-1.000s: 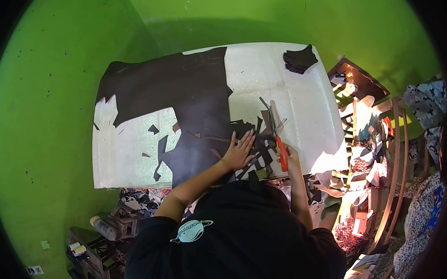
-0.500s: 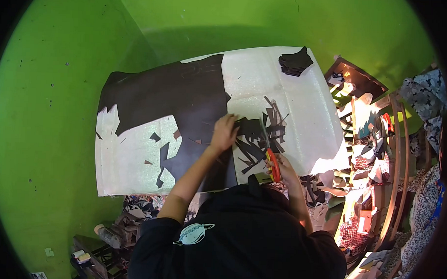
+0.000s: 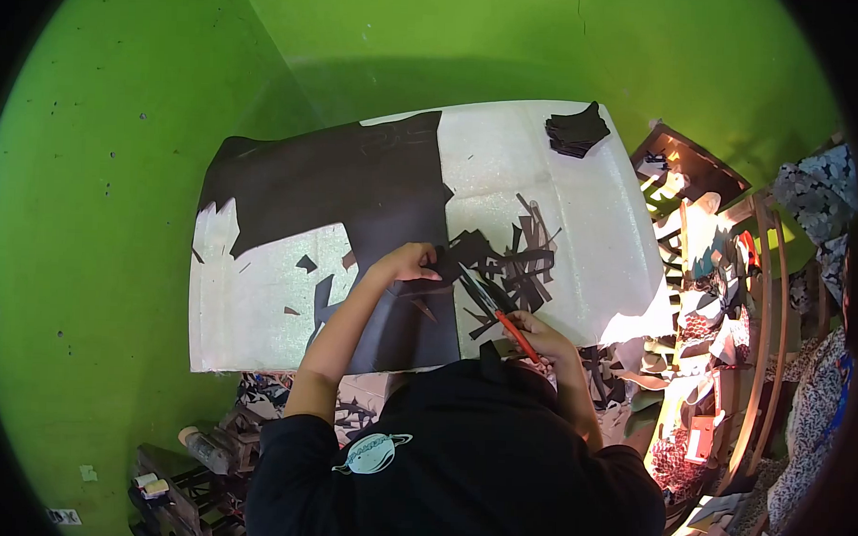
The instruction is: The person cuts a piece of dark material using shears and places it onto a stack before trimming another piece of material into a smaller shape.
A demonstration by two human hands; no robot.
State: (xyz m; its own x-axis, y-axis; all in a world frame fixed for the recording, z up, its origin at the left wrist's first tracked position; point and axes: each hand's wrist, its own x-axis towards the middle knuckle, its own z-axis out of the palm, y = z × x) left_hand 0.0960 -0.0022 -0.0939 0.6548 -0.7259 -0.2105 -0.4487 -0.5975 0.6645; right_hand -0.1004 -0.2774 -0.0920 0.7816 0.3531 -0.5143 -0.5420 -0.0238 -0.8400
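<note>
A large dark sheet of leather-like material (image 3: 328, 184) covers the left and middle of the white tabletop. My left hand (image 3: 413, 263) is at the sheet's right part, fingers curled on a dark piece of it; their tips are partly hidden. My right hand (image 3: 543, 340) grips a pair of scissors (image 3: 518, 335) by the red handles. The blades are spread a little and point up and left toward the piece at my left hand. Thin dark offcuts (image 3: 533, 262) lie in a loose heap just right of the blades.
A stack of dark cut pieces (image 3: 577, 131) sits at the table's far right corner. Small scraps (image 3: 306, 263) dot the white tabletop (image 3: 600, 236) on the left. Right of the table is a cluttered wooden rack (image 3: 763, 308) with fabric and scraps. Green walls (image 3: 437, 32) stand behind and left.
My left hand has shifted left and slightly nearer me. The scissors have swung from nearly upright to slanting up-left, with their tips now closer to my left hand. The view has shifted slightly.
</note>
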